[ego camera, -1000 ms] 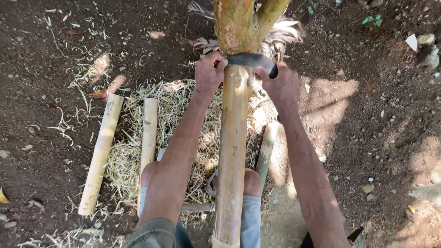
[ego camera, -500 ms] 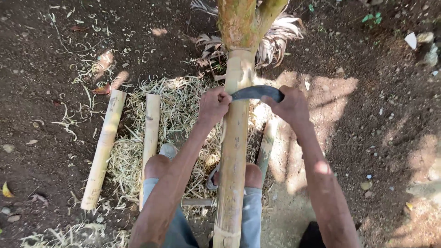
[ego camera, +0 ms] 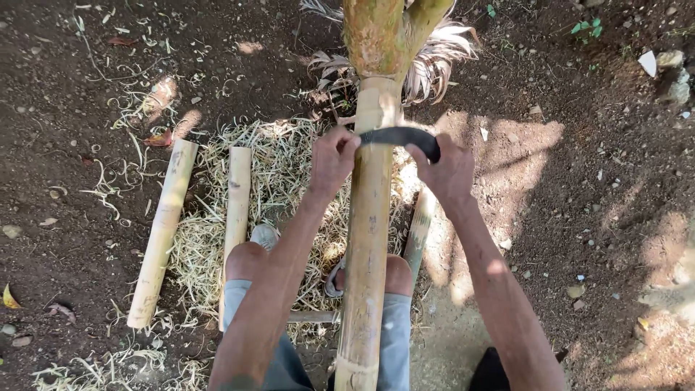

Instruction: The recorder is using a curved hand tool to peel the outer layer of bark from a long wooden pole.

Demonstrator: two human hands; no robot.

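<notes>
Now, in the head view, the curved blade lies across the long bamboo pole, lower along it than a second ago, when it sat right under the forked trunk. That suggests a scraping stroke drawn toward the person's knees. The left hand is closed round one end of the blade, the right hand round the other. Two cut bamboo pieces lie unmoved on the shavings by the ground's left edge.

The single head-worn camera looks steeply down, close over the person's arms, knees and earthen ground.
</notes>
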